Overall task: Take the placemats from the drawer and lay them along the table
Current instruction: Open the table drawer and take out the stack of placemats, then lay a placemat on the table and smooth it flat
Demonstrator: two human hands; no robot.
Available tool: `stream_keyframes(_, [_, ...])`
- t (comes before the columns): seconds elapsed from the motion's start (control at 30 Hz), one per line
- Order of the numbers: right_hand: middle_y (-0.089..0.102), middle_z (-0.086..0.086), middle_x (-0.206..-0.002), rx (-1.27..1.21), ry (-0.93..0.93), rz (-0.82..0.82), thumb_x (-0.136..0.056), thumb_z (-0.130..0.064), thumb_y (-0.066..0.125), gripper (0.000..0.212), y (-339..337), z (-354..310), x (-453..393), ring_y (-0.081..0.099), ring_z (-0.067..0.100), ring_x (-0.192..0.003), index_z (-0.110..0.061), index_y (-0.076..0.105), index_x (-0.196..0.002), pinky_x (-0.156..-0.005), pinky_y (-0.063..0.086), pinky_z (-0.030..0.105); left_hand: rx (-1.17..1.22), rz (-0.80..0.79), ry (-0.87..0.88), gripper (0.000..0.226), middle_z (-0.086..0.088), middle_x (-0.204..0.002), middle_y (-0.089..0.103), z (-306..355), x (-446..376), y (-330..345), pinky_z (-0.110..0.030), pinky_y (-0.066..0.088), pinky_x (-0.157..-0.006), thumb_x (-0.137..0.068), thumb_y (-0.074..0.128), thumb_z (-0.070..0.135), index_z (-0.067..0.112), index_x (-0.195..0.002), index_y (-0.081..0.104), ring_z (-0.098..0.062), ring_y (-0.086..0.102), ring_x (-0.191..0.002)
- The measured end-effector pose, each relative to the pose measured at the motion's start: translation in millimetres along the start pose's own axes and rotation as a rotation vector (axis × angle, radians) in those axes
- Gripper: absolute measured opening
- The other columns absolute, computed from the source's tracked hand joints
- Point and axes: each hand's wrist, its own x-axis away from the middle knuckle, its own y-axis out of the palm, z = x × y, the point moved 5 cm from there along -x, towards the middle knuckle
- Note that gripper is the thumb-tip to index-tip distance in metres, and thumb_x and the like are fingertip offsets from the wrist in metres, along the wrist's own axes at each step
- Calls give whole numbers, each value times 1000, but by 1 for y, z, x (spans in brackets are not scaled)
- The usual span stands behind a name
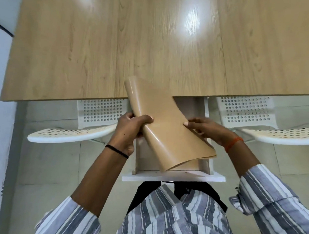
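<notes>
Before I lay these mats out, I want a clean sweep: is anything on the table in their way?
Nothing visible. Both hands, left and right, hold the mats over the open drawer, and the table ahead shows only bare wood.

The room is bright. Light comes from above, and it makes two big white shiny spots on the table, one near the top middle and a smaller one at the top left. The shine hides the wood lines there. Shadows are soft and pale, with a darker patch under the table edge. The picture bends at the sides, so the straight table edge looks tilted and curved. The middle is fairly sharp. The shirt at the bottom looks a bit soft, and so do the corners.
</notes>
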Motion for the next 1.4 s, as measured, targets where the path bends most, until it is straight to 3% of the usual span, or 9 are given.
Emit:
stream_keyframes(0.23, [71, 1, -96, -191, -247, 282, -89, -41, 68, 30, -55, -88, 14, 65, 17, -84, -15, 70, -103, -69, 50, 28, 241, -23, 61, 31, -5, -102, 70, 38, -11, 0, -28, 54, -65, -83, 70, 8, 14, -112, 62, -19, 66, -86])
stream_keyframes(0.33, [67, -9, -99, -320, -348, 532, -94, -38, 63, 16, -79, -94, 12, 61, 12, -96, -24, 69, -92, -84, 49, 30, 432, -24, -12, 22, -2, -91, 69, 38, -45, 19, -29, 51, -66, -88, 64, 5, 16, -107, 60, -17, 62, -82])
stream_keyframes(0.43, [63, -9, -109, -396, -381, 726, -94, -41, 61, 23, -78, -83, 11, 57, 11, -109, -22, 63, -108, -102, 48, 41, 643, -6, -161, 13, -2, -78, 66, 34, -74, 47, -34, 53, -63, -92, 59, 4, 15, -86, 58, -15, 58, -74])
stream_keyframes(0.57, [61, 3, -127, -382, -347, 569, -91, -26, 69, 44, -49, -70, -10, 58, 15, -114, -11, 57, -131, -103, 48, 36, 728, -8, -238, 16, -4, -83, 60, 29, -109, 86, -43, 46, -94, -96, 57, 8, 14, -81, 56, -18, 57, -74])
stream_keyframes(0.73, [67, 8, -108, -338, -349, 589, -87, -2, 69, 34, -60, -66, -36, 65, 16, -87, -5, 62, -119, -73, 52, 14, 644, -23, -278, 11, -3, -84, 57, 19, -137, 127, -41, 43, -97, -96, 57, 8, 15, -87, 55, -17, 56, -78])
stream_keyframes(1.0, [72, 6, -97, -287, -340, 507, -79, 4, 73, 26, -108, -52, -79, 69, 28, -97, -16, 68, -95, -88, 58, 44, 357, -199, -268, 18, -9, -73, 69, 9, -155, 113, -39, 44, -100, -100, 46, 8, 8, -85, 57, -24, 69, -71])
stream_keyframes(1.13, [74, 10, -95, -315, -360, 523, -74, 6, 77, 27, -127, -53, -86, 69, 20, -87, -7, 71, -97, -83, 57, 31, 529, -58, -218, 23, -22, -104, 63, 24, -175, 58, -45, 46, -91, -103, 36, 17, 3, -99, 53, -34, 61, -105])
stream_keyframes(1.27, [71, -2, -74, -298, -370, 509, -73, 4, 80, 17, -137, -55, -89, 63, 8, -69, -10, 73, -79, -68, 53, 18, 574, -126, -281, 48, -28, -127, 55, 47, -187, 22, -43, 46, -96, -104, 34, 35, -10, -112, 50, -38, 57, -114])
stream_keyframes(1.4, [69, -10, -61, -425, -309, 518, -81, 13, 66, 27, -139, -49, -90, 60, 5, -59, -13, 71, -78, -57, 50, 18, 417, -131, -304, 41, -26, -101, 66, 70, -189, 1, -39, 60, -68, -102, 46, 33, -8, -106, 50, -32, 72, -83])
